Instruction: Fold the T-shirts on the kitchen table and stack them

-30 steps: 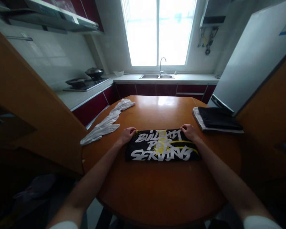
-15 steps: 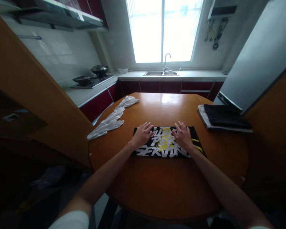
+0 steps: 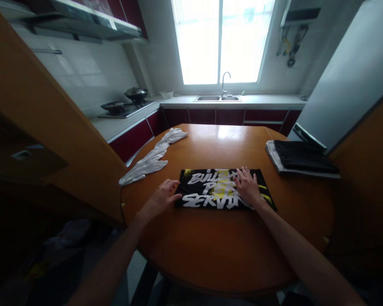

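Observation:
A black T-shirt (image 3: 198,189) with white lettering and yellow patches lies folded into a flat rectangle on the wooden table (image 3: 223,242). My left hand (image 3: 162,196) is at its left edge, thumb and fingers apart, fingertips at the cloth's side. Over the right part of the print, my right hand (image 3: 247,185) lies flat with its fingers spread. Part of the lettering is hidden under that hand.
A crumpled white garment (image 3: 150,159) stretches along the table's left edge. Folded black and white clothes (image 3: 301,157) are stacked at the right. Beyond the table are a counter with a sink (image 3: 207,98), a stove with pans (image 3: 135,93) and a fridge (image 3: 347,80).
My left hand has moved left, off the top of the folded T-shirt to its left edge, uncovering more lettering. My right hand stays on the shirt. The view has shifted slightly.

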A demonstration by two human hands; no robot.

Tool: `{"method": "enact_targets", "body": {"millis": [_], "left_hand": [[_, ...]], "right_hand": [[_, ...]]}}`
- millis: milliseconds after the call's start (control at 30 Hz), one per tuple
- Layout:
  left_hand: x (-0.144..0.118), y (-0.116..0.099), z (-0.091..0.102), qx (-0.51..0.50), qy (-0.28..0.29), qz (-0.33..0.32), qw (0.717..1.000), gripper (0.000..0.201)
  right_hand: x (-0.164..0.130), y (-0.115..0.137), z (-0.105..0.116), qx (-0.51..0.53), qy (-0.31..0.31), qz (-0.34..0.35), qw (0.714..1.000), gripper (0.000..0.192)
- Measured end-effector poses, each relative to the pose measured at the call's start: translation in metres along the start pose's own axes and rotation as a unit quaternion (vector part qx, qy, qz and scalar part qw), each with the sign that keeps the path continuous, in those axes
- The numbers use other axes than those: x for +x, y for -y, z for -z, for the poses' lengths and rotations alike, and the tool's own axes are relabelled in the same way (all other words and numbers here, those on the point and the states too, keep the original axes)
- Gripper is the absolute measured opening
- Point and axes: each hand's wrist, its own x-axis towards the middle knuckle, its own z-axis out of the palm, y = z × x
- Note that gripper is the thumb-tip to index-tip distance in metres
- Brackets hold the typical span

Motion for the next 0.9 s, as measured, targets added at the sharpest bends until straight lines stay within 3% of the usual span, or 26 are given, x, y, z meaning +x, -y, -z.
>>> {"method": "enact_targets", "body": {"millis": [100,167,300,467,633,700,767,833,900], "left_hand": [[-0.041,0.008,0.0,-0.049,0.035,0.059,0.996,0.048],[-0.055,0.006,-0.01,-0.057,0.017,0.064,0.996,0.047],[-0.056,-0.001,-0.026,-0.027,-0.052,0.046,0.997,0.033],[-0.049,0.008,-0.013,0.017,-0.1,-0.015,0.995,0.028],[-0.051,0.009,0.008,0.055,-0.006,-0.048,0.997,0.029],[-0.044,-0.001,0.013,0.051,-0.021,-0.039,0.998,0.028],[-0.027,-0.015,0.012,0.039,-0.082,-0.027,0.996,0.026],[-0.003,-0.029,0.001,0.026,-0.116,-0.036,0.992,0.027],[0.021,-0.038,-0.02,0.03,-0.104,-0.055,0.993,0.032]], "right_hand": [[0.001,0.0,-0.007,-0.003,0.035,-0.014,0.999,0.057],[0.002,0.0,-0.01,-0.009,0.051,-0.018,0.998,0.057],[0.002,-0.001,-0.012,-0.025,0.069,-0.027,0.997,0.057],[0.001,-0.003,-0.013,-0.03,0.068,-0.025,0.997,0.057],[0.001,-0.002,-0.011,-0.032,0.067,-0.027,0.997,0.056],[0.001,0.002,-0.007,-0.035,0.056,-0.025,0.998,0.056],[0.0,0.009,-0.002,-0.035,0.026,-0.009,0.999,0.054],[-0.002,0.018,0.0,-0.028,0.0,0.026,0.999,0.054],[-0.005,0.027,-0.002,-0.017,0.005,0.063,0.998,0.054]]}}
